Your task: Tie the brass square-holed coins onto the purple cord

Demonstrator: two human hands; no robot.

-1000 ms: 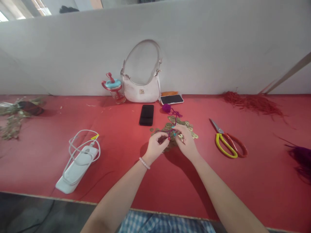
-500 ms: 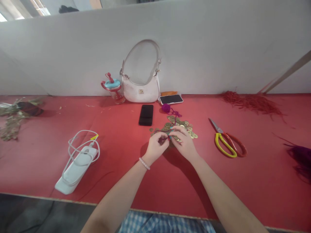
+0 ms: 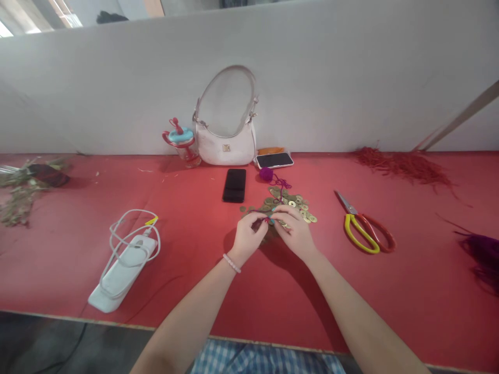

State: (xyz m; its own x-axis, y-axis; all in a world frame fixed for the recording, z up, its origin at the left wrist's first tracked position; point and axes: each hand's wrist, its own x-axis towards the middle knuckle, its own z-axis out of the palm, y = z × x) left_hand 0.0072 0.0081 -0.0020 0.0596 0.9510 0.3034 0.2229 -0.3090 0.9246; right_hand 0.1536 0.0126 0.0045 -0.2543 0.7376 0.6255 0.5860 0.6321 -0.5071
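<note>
Both hands meet over a pile of brass coins (image 3: 296, 202) on the red table (image 3: 195, 259). My left hand (image 3: 248, 238) is closed in a pinch on a purple cord (image 3: 281, 186) that runs back to a small purple yarn ball (image 3: 266, 174). My right hand (image 3: 295, 229) is also pinched, fingertips touching the left ones, gripping the cord and what looks like a coin. The exact piece between the fingertips is too small to make out.
Yellow and red scissors (image 3: 366, 234) lie to the right. A black phone (image 3: 234, 185), a second phone (image 3: 275, 159), a white handbag (image 3: 226, 143) and a cup (image 3: 182, 143) stand behind. A white power bank with cable (image 3: 125, 265) lies at left. Red tassels (image 3: 401, 163) lie far right.
My two hands have drawn closer together, the right hand shifting slightly left and toward me; the pinch on the cord stays.
</note>
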